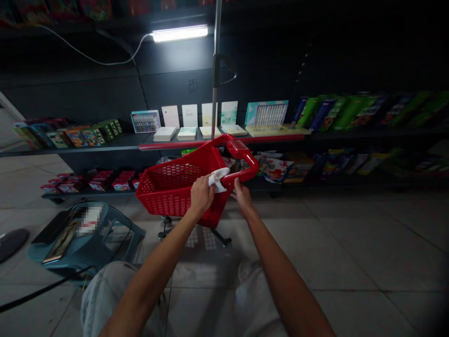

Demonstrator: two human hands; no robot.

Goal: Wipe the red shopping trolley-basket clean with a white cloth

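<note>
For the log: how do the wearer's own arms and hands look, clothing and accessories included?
The left hand and right hand are ungloved. Both forearms are bare as far as the picture shows, with no sleeve, watch, cable or marking visible. Rings are too small to tell.

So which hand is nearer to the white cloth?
Left. The left hand holds the white cloth; the right hand is just to the cloth's right, at the cart's red handle.

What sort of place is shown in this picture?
Probably a shop: dark shelving holds rows of packets and small boxes, and a red shopping cart stands before it.
</note>
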